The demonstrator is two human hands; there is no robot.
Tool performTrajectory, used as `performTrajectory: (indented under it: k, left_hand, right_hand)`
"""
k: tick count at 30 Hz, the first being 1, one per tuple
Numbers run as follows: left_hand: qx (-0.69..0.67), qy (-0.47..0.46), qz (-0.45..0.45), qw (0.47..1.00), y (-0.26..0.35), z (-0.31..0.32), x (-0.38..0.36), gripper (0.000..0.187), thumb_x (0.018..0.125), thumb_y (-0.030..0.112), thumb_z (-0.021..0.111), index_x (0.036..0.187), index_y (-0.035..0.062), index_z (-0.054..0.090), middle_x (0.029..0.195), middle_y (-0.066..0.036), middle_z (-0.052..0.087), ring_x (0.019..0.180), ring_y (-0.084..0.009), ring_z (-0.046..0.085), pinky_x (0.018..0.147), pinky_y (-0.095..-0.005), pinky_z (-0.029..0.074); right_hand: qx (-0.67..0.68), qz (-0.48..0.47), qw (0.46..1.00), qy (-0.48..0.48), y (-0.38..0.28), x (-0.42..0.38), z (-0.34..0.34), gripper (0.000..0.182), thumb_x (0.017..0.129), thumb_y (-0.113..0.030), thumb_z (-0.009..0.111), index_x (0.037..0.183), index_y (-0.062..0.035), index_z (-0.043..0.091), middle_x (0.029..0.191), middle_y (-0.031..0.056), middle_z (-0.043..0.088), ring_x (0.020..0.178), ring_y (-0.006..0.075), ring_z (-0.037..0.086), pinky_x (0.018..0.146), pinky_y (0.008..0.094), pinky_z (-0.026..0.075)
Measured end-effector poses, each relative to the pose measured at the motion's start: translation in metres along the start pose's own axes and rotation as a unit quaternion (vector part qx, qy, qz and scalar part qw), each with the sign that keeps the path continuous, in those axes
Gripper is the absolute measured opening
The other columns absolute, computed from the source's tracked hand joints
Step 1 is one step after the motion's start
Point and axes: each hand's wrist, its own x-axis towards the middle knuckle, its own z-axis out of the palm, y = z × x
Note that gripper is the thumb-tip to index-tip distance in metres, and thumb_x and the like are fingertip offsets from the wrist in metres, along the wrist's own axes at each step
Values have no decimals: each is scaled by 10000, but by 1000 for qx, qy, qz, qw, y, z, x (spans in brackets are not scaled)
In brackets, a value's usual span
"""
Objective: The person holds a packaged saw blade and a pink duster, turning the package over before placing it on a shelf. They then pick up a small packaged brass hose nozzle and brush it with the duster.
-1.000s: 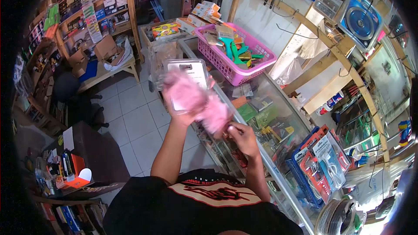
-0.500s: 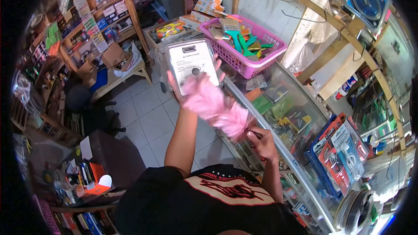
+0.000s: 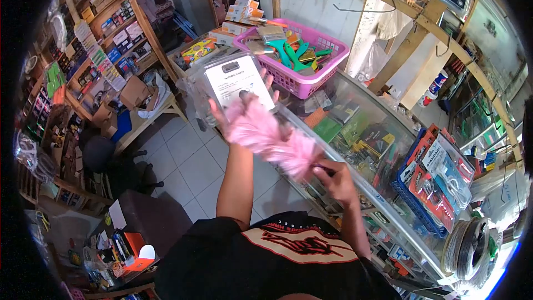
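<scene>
In my left hand [image 3: 219, 115] is a clear plastic package [image 3: 233, 80] with a white printed card inside, its fingers spread along both sides. My right hand [image 3: 336, 181] is closed around the handle end of a pink feather duster [image 3: 272, 136]. The fluffy duster lies across the lower part of the package and hides some of the card and my left palm. Its feathers are a little smeared by motion. Both hands are in front of my body, beside the glass display counter.
A pink basket [image 3: 313, 84] of paintbrushes stands on the glass counter [image 3: 383, 112]. Nearer on the right are a blue rack [image 3: 410, 211] of blister packs and coiled wire [image 3: 465, 250]. Wooden shelves [image 3: 158, 50] line the left, with a dark chair [image 3: 100, 153] on the tiled floor.
The view has shifted, so the counter items sit further left and the shelves too. The duster's feathers have moved slightly over the package's lower part. Both hands keep their holds.
</scene>
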Motion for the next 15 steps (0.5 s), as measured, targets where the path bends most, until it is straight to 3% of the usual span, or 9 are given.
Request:
performTrajectory:
  k: [2, 7, 10, 15]
  left_hand:
    - [-73, -22, -35, 996, -18, -7, 3, 1215, 851, 828, 571, 1690, 68, 132, 1703, -313, 198, 1558, -492, 251, 1242, -663, 257]
    - [-61, 36, -66, 995, -58, -12, -13, 1212, 850, 838, 558, 1690, 73, 136, 1709, -301, 192, 1563, -476, 253, 1242, -657, 264]
    - [-52, 63, -73, 994, -66, -17, -23, 1210, 850, 844, 549, 1690, 76, 138, 1713, -293, 189, 1565, -467, 254, 1242, -653, 268]
    - [-80, 70, -89, 990, -71, -23, -36, 1208, 849, 854, 536, 1690, 81, 142, 1719, -281, 183, 1569, -451, 255, 1242, -646, 275]
  right_hand:
    - [-38, -81, 996, -4, 4, 8, 19, 280, 1007, -181, 726, 1182, 37, 725, 1036, 217, 768, 916, 187, 698, 855, 364, 553]
    - [-64, -3, 994, 90, -1, 12, 29, 283, 1023, -194, 709, 1184, 38, 718, 1002, 210, 765, 884, 185, 686, 830, 361, 547]
    - [-51, -8, 998, 34, -10, 6, 17, 284, 1028, -197, 704, 1185, 39, 714, 954, 188, 746, 863, 157, 656, 823, 348, 542]
    - [-43, 32, 996, 78, -11, 11, 15, 272, 1031, -187, 696, 1154, 55, 714, 888, 145, 713, 846, 112, 605, 803, 328, 530]
